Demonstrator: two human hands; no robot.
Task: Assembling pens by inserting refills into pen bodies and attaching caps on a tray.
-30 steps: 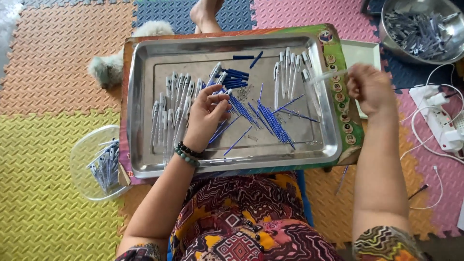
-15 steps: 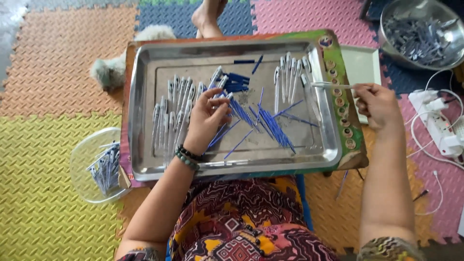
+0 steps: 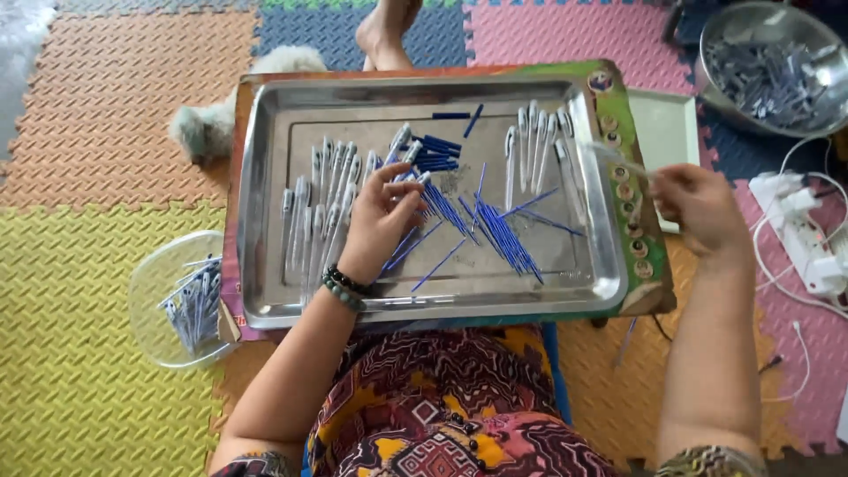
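A steel tray [image 3: 424,309] lies on a small painted table across my lap. My left hand [image 3: 382,221] rests inside it, fingers curled over loose blue refills [image 3: 503,234]. Whether it grips one is hidden. Clear pen barrels [image 3: 314,208] lie in a row to its left, and more barrels [image 3: 534,141] lie at the far right. Short blue caps [image 3: 437,152] are piled just beyond my fingertips. Past the tray's right rim, my right hand [image 3: 702,208] pinches one clear barrel [image 3: 618,159] that points back toward the tray.
A clear plastic bowl [image 3: 177,300] with finished pens sits on the floor mats at the left. A metal bowl [image 3: 768,66] of grey parts stands far right, with a white power strip [image 3: 808,238] and cables below it. Someone's foot [image 3: 389,31] and a fluffy white thing [image 3: 208,124] lie beyond the tray.
My right hand has drawn away from the tray's right rim toward the right, holding the clear barrel. My left hand has stayed over the blue refills.
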